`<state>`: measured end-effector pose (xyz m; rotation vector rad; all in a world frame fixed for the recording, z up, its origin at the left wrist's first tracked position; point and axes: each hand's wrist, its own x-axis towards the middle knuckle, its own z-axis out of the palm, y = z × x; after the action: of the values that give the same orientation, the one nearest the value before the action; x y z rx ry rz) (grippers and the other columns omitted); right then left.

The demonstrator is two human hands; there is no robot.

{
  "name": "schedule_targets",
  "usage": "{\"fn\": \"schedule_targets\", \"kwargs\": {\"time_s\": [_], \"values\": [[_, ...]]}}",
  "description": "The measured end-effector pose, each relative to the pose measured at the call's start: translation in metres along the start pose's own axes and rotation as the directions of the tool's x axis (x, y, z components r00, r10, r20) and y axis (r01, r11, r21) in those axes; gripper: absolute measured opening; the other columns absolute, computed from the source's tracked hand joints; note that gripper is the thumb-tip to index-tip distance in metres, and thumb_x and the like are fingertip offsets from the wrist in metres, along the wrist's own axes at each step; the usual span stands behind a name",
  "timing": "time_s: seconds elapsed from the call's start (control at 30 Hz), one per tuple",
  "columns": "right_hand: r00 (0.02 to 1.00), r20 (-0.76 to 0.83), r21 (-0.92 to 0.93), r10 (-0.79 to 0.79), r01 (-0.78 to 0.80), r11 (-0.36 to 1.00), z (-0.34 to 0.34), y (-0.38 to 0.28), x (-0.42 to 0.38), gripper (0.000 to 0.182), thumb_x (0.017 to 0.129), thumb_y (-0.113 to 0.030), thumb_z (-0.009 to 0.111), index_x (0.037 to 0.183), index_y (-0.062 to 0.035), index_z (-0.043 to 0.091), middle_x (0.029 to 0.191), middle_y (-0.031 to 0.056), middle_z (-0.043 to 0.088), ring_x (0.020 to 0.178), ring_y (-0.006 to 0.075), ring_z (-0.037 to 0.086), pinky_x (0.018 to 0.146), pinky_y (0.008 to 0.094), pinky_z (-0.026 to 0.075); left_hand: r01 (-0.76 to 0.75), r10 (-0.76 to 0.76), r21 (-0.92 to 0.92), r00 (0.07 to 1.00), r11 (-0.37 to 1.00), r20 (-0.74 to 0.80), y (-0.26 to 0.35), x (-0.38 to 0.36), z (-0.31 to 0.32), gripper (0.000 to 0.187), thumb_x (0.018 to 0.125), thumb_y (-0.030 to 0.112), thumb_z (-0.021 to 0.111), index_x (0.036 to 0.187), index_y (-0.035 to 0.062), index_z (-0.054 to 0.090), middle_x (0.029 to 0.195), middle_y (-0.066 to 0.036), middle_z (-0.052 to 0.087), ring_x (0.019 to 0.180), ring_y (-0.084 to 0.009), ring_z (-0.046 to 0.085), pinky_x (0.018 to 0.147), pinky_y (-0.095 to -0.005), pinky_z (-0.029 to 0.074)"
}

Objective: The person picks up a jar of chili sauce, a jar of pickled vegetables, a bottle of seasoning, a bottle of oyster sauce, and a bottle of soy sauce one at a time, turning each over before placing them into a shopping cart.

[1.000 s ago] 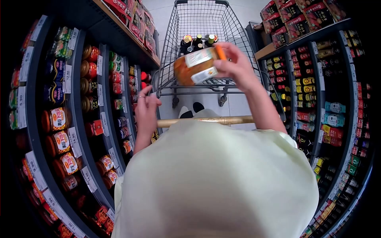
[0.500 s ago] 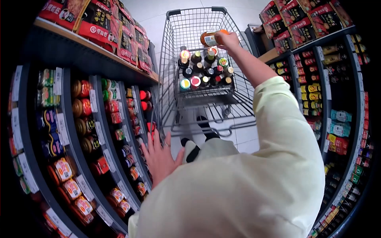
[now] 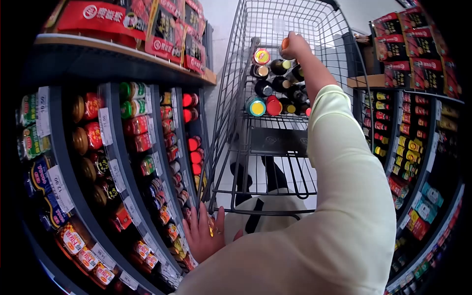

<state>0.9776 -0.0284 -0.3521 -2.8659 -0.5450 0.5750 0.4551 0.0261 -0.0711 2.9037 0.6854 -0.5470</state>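
Over the far part of the bottles in the shopping cart [image 3: 273, 140], my right hand [image 3: 296, 47] is closed around a jar with an orange lid [image 3: 284, 43]. Most of the jar is hidden behind my fingers. Below it, several dark bottles [image 3: 281, 83] and lidded jars stand close together, among them a jar with a yellow and teal lid [image 3: 256, 106] and one with a red lid [image 3: 274, 106]. My left hand [image 3: 204, 235] is open, fingers stretched forward, beside the near end of the cart and close to the left shelf. It holds nothing.
Shelves of jars and packets [image 3: 137, 125] with price tags [image 3: 60, 189] line the left side. Red packets [image 3: 101, 18] lie on a ledge above them. More shelves [image 3: 408, 147] run along the right, with dark red packets [image 3: 420, 46] at their far end.
The view has shifted, and the cart appears closer and larger. My right hand has turned the jar so its orange lid faces the camera. The left hand stays open, now lower in view.
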Motion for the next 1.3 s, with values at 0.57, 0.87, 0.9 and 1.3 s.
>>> {"fn": "schedule_targets", "kwargs": {"time_s": [0.57, 0.87, 0.9, 1.3], "values": [[0.990, 0.142, -0.089, 0.019, -0.006, 0.996, 0.077, 0.022, 0.056, 0.075, 0.059, -0.027, 0.088, 0.116, 0.0006, 0.048, 0.113, 0.0261, 0.059, 0.105, 0.0377, 0.062, 0.089, 0.0401, 0.053, 0.065, -0.066, 0.009, 0.994, 0.998, 0.084, 0.007, -0.004, -0.002, 0.059, 0.084, 0.067, 0.053, 0.131, 0.0317, 0.056, 0.139, -0.015, 0.049, 0.127, -0.0360, 0.048, 0.103, -0.0543, 0.037], [0.997, -0.035, -0.163, -0.066, 0.060, 0.985, 0.099, 0.034, 0.059, 0.075, 0.060, -0.022, 0.087, 0.120, -0.0024, 0.047, 0.112, 0.0248, 0.059, 0.105, 0.0385, 0.061, 0.089, 0.0414, 0.052, 0.047, -0.051, 0.076, 0.997, 0.996, 0.054, 0.009, -0.002, -0.005, 0.058, 0.086, 0.067, 0.050, 0.131, 0.0317, 0.057, 0.139, -0.013, 0.050, 0.127, -0.0338, 0.048, 0.104, -0.0532, 0.037], [0.994, -0.025, -0.186, -0.108, 0.102, 0.977, 0.092, 0.031, 0.054, 0.075, 0.061, -0.022, 0.087, 0.120, -0.0027, 0.047, 0.112, 0.0242, 0.059, 0.105, 0.0384, 0.060, 0.089, 0.0409, 0.052, 0.045, -0.048, 0.077, 0.998, 0.996, 0.047, 0.010, 0.000, -0.005, 0.058, 0.086, 0.067, 0.050, 0.131, 0.0317, 0.057, 0.139, -0.013, 0.050, 0.127, -0.0338, 0.048, 0.104, -0.0532, 0.037], [0.831, -0.455, 0.111, -0.321, 0.410, 0.905, -0.082, 0.062, -0.138, 0.030, 0.082, 0.000, 0.059, 0.111, -0.0053, 0.063, 0.109, 0.0195, 0.064, 0.100, 0.0383, 0.061, 0.086, 0.0412, 0.049, -0.148, 0.118, -0.117, 0.965, 0.982, -0.234, 0.008, 0.006, -0.006, 0.055, 0.085, 0.055, 0.059, 0.125, 0.0177, 0.061, 0.131, -0.012, 0.056, 0.121, -0.0338, 0.052, 0.103, -0.0550, 0.035]]}}
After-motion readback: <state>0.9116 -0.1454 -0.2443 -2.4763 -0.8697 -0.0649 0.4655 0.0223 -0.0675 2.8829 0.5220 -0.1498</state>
